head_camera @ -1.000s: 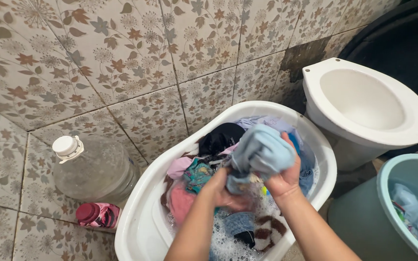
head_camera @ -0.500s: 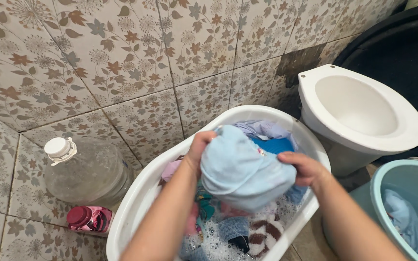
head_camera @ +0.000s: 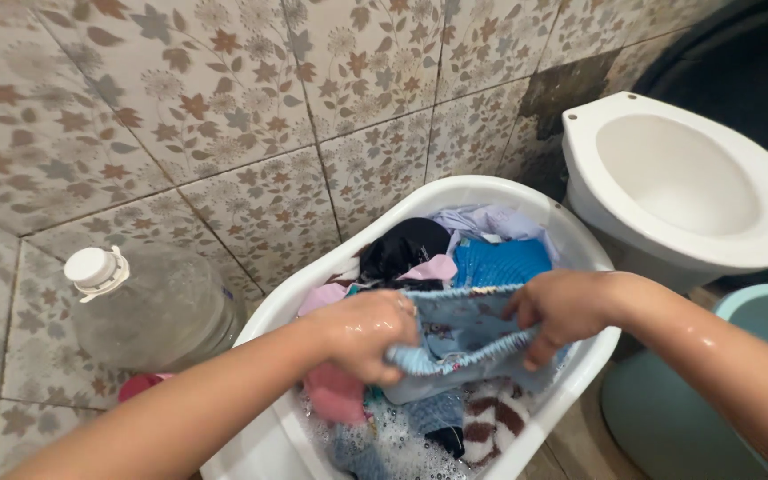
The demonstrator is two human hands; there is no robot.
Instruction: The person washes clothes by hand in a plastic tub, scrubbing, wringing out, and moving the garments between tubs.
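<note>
**Light blue garment stretched between two hands over a wash tub**

Item: a light blue patterned garment (head_camera: 464, 342), wet, with a ribbed band along its lower edge. It is held just above the clothes in the white plastic tub (head_camera: 571, 391), pulled out flat between both hands.

Left hand (head_camera: 368, 333): wet and glistening, fingers curled shut into a fist around the garment's left end, knuckles up.

Right hand (head_camera: 560, 311): fingers bent and pressed together over the garment's right end, thumb tucked under the cloth, pinching the ribbed band.

Tub contents: a black piece (head_camera: 402, 249) at the back, a pale lilac cloth (head_camera: 491, 220) and a bright blue cloth (head_camera: 504, 262) beside it, pink cloth (head_camera: 335, 391) under the left hand, a brown-and-white striped piece (head_camera: 491, 422) at the front, all lying in soapy foam (head_camera: 393, 440).

Surroundings: a clear plastic jug with a white cap (head_camera: 148, 307) lies left of the tub against the floral-patterned tiles (head_camera: 224, 116). A white toilet bowl (head_camera: 686, 191) stands to the right of the tub. A teal bucket (head_camera: 713, 391) sits at the lower right, near the right forearm.
</note>
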